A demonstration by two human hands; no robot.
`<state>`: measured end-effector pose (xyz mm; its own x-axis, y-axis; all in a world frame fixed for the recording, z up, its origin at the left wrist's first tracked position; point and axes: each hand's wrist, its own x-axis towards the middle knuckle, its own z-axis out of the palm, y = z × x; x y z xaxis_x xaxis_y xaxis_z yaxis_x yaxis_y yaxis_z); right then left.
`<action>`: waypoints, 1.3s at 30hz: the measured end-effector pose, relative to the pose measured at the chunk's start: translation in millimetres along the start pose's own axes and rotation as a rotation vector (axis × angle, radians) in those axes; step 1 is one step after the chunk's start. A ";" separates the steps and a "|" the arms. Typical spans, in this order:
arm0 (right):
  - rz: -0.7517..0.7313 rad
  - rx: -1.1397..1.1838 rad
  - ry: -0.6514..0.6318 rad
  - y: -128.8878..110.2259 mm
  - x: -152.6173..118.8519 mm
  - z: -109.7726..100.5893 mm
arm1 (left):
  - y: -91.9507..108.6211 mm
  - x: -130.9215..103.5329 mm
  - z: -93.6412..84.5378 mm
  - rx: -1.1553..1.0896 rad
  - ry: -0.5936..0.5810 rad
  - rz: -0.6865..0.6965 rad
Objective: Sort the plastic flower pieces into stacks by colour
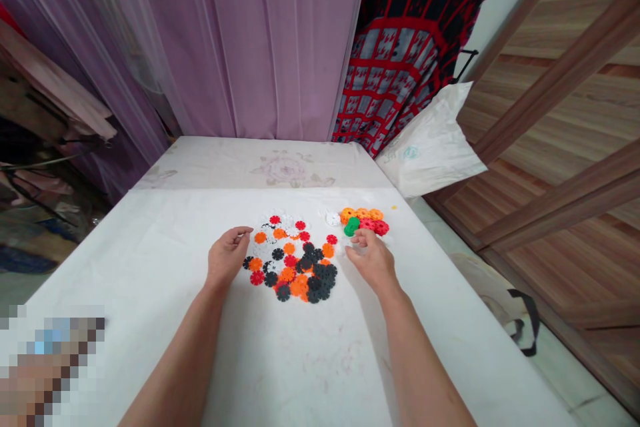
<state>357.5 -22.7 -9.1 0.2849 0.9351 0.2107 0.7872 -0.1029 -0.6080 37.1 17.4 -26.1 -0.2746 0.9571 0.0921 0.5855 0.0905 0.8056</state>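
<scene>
Loose notched discs in black, orange, red and white lie in a pile on the white table, with a black cluster point(323, 280) at its right front. My left hand point(230, 255) is at the pile's left edge, thumb and fingers pressed together; anything between them is too small to make out. To the right of the pile is my right hand point(371, 260), its thumb and fingers apart and nothing visible between them. Just beyond its fingertips sit green discs point(351, 225), beside red discs point(375, 227) and a row of orange discs point(363, 214). White discs point(333, 218) lie left of these.
The table point(125, 267) has a floral cloth at its far end. A white plastic bag point(433, 147) stands at the back right corner. Purple curtains point(280, 40) hang behind, and wooden doors point(565, 147) are on the right. A pixelated patch covers the lower left.
</scene>
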 end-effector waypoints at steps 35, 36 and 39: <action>-0.647 -0.007 -0.205 -85.6 -47.6 71.4 | -13.9 6.0 9.1 -0.210 -0.022 -0.008; -0.629 -0.015 -0.194 -83.3 -46.8 71.3 | -13.3 5.8 9.1 -0.214 -0.025 -0.011; -0.589 -0.024 -0.168 -79.0 -45.4 70.1 | -12.3 5.3 9.1 -0.207 -0.028 -0.003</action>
<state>244.0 -33.2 -24.2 -0.2902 0.8776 0.3816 0.7991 0.4416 -0.4080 35.4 23.8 -40.8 -0.2526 0.9646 0.0757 0.4144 0.0371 0.9093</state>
